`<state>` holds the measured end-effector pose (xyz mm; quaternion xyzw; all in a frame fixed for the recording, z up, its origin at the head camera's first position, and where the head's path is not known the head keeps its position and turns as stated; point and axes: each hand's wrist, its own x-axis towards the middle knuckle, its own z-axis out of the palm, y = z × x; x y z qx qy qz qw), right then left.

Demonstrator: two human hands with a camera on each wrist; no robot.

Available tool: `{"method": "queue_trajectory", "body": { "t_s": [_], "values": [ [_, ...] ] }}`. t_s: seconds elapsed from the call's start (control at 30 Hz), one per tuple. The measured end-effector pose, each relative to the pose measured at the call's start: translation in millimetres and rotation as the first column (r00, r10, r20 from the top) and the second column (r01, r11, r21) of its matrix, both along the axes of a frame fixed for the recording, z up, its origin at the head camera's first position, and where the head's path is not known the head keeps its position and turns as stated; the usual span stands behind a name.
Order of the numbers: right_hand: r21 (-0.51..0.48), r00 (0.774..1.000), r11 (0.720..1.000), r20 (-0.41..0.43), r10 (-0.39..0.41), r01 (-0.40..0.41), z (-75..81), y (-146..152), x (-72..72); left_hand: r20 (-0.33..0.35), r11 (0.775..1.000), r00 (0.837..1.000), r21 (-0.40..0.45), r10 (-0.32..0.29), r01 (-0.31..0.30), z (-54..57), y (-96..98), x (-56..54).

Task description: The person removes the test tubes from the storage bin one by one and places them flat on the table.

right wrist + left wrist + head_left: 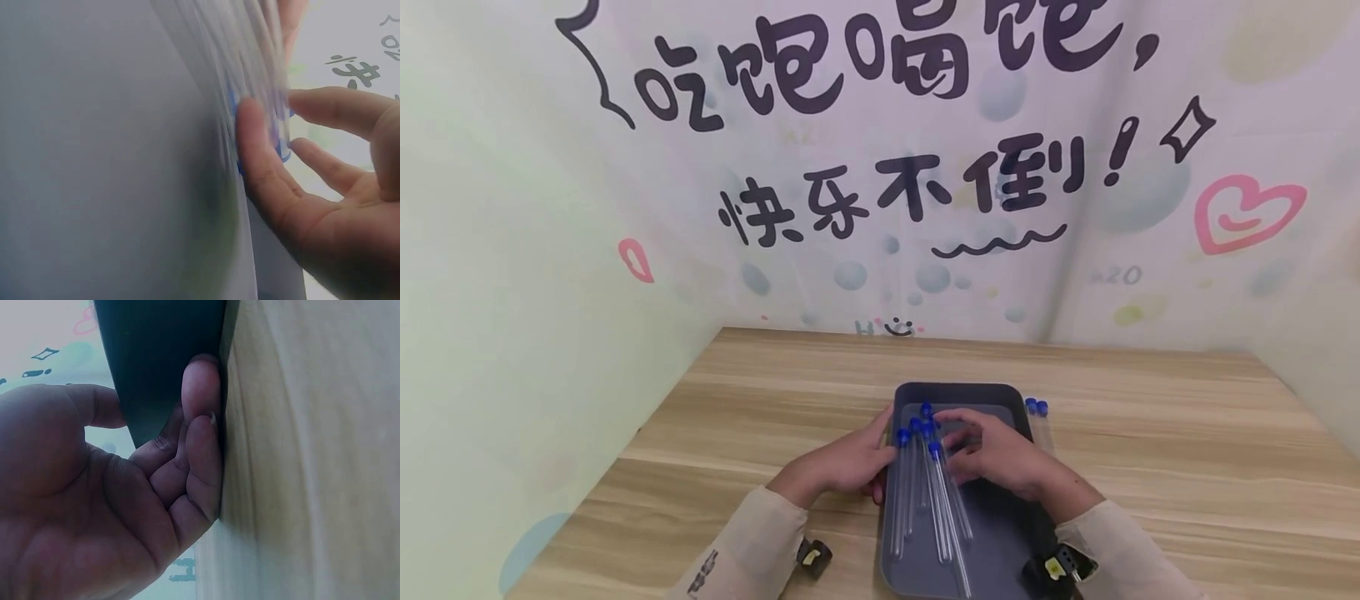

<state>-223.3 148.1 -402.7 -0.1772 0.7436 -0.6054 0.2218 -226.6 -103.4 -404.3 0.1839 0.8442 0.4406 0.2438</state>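
Several clear test tubes [942,521] with blue caps [903,437] lie fanned in the left half of a dark grey tray [1007,558], caps toward the far end. My left hand [853,457] holds the tray's left side. Its thumb is at the rim, and in the left wrist view its curled fingers [203,450] press on the outer wall near the table. Reaching over the tray from the right, my right hand [1000,454] has its spread, bent fingers beside the caps. In the right wrist view a fingertip [250,119] overlaps the blurred tubes.
Two more blue-capped tubes [1041,425] lie on the wooden table [1187,467], just outside the tray's right rim. Behind the table hangs a white printed cloth [880,283]. Both wrists wear small black camera mounts [814,557].
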Motion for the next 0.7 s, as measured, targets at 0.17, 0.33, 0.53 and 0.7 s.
{"method": "queue_trajectory", "body": {
  "t_s": [0.17,0.33,0.53,0.7],
  "values": [
    [0.018,0.999,1.0,-0.043,-0.019,0.02,7.8,2.6,1.1,-0.014,1.0,1.0,0.014,-0.022,0.022,-0.4,0.6,-0.4],
    [0.032,0.998,0.999,-0.06,-0.025,0.027,15.5,7.1,0.8,-0.019,1.0,1.0,0.008,-0.019,0.019,0.8,0.2,0.1],
    [0.031,0.997,0.998,-0.069,-0.044,0.046,21.3,11.7,1.2,-0.017,1.0,1.0,0.006,-0.018,0.018,1.6,0.6,0.6],
    [0.025,0.997,0.998,-0.059,-0.053,0.055,26.0,14.1,3.2,-0.017,1.0,1.0,-0.001,-0.012,0.012,2.0,1.3,1.1]
  ]
}}
